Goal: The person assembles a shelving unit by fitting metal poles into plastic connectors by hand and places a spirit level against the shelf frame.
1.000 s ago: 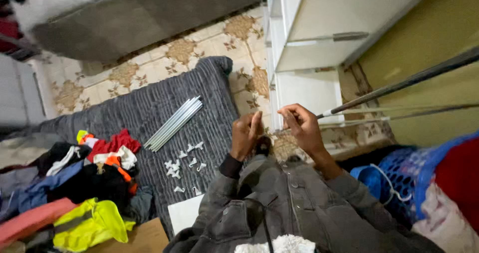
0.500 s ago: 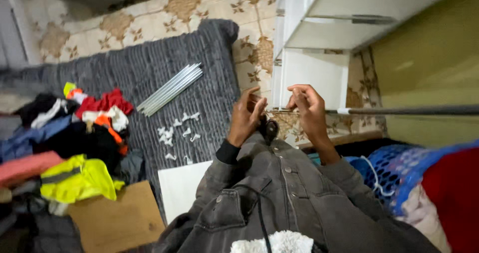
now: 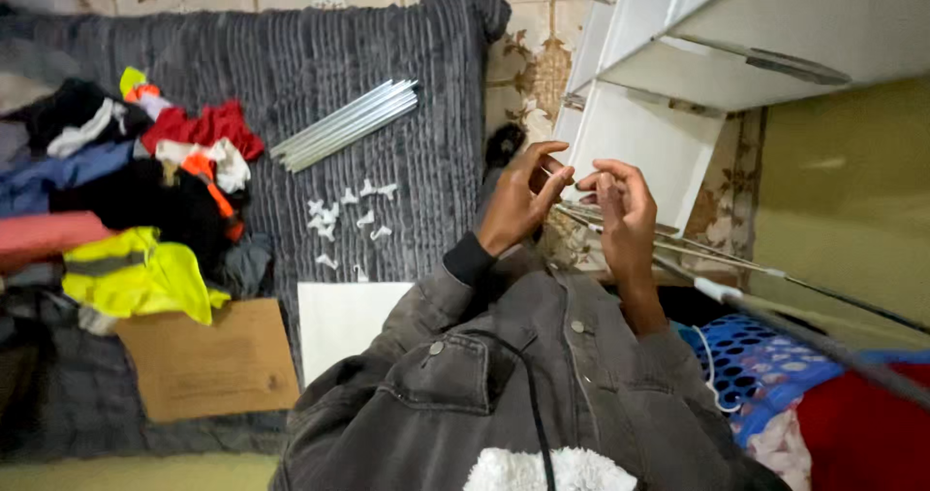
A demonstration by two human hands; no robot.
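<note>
While both hands meet in front of the white shelf unit point(image 3: 644, 142), the thin metal rods point(image 3: 717, 256) run from between them out to the right, passing low across the foot of that shelf unit. The left hand point(image 3: 518, 200) sits just left of the shelf unit's lower panel, fingers curled in and thumb drawn toward them, pinching at something too small to make out. The right hand point(image 3: 620, 210) is just beside it, directly before the same panel, with its fingers bent and closed lightly around the near ends of the rods; the rod ends lie between the two hands, touching the right fingers. Whether the left fingers actually touch the rods cannot be told. A darker, thicker pole point(image 3: 823, 341) with a white collar slants away below the rods, further right of the shelf unit.

To the left of the shelf unit a grey ribbed rug point(image 3: 291, 55) covers the patterned tile floor. On it, well apart from the hands, lie a bundle of silvery rods point(image 3: 344, 123) and, nearer the hands, a scatter of small white plastic clips point(image 3: 344, 215). Further left from the shelf unit is a heap of clothes point(image 3: 126, 210) in red, black, blue and bright yellow. Below the clips lie a white board point(image 3: 344, 322) and a brown cardboard sheet point(image 3: 208, 360). A blue mesh basket point(image 3: 746, 365) stands right of the person's grey jacket point(image 3: 504, 384).
</note>
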